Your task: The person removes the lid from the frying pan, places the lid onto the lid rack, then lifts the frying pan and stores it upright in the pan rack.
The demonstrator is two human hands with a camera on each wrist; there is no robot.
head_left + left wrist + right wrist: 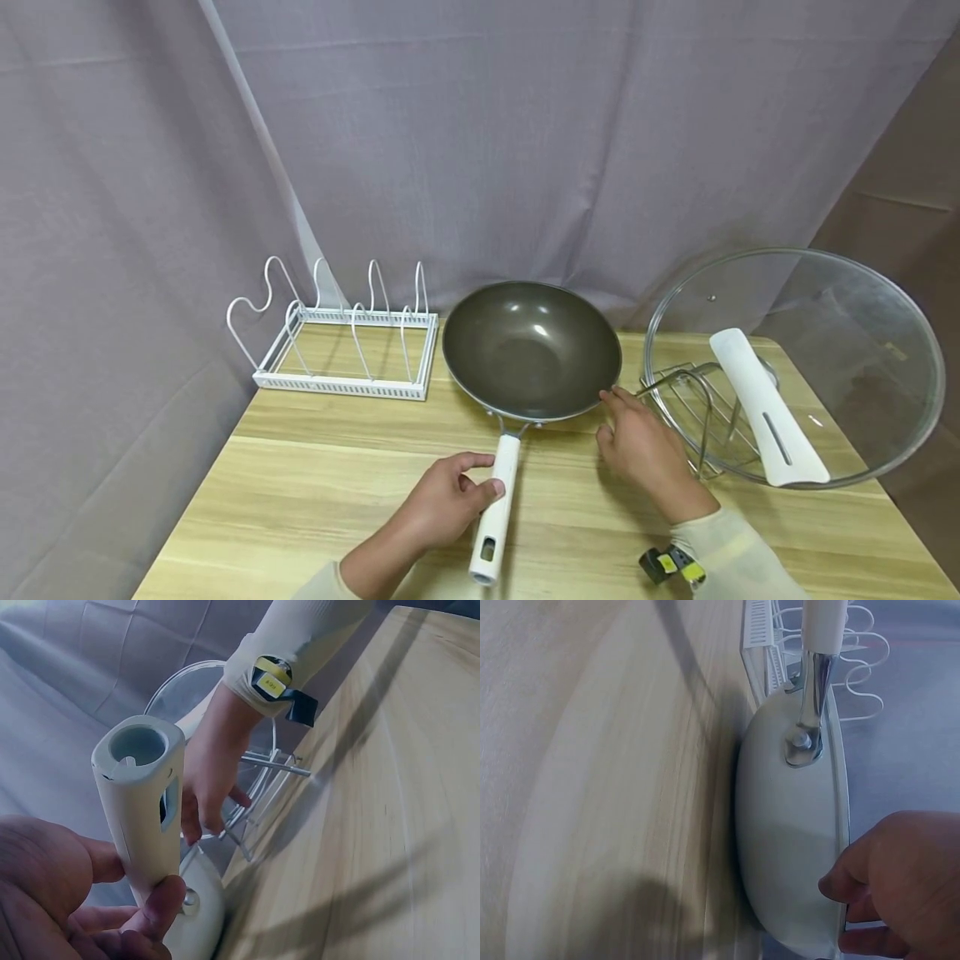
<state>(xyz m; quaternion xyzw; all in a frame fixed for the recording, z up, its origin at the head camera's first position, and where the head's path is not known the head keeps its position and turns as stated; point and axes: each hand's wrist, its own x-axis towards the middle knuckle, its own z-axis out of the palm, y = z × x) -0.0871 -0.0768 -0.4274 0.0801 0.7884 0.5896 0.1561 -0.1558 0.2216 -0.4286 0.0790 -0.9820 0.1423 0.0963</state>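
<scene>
A frying pan (517, 358) with a dark inside, a pale outside and a cream handle (497, 508) sits on the table, its handle toward me. My left hand (452, 500) pinches that handle about midway, thumb and fingers on either side, as the left wrist view also shows. At the pan's right rim, my right hand (648, 446) holds the edge. In the right wrist view the thumb (840, 881) lies against the pale outer wall (791, 825) and the other fingers reach over the rim.
Left of the pan stands a white wire rack (345, 385) with upright loops. On the right, a large glass lid (862, 375) with a long white handle (768, 408) leans on a metal wire stand (705, 417). Grey curtains (450, 150) hang behind the wooden table (300, 500).
</scene>
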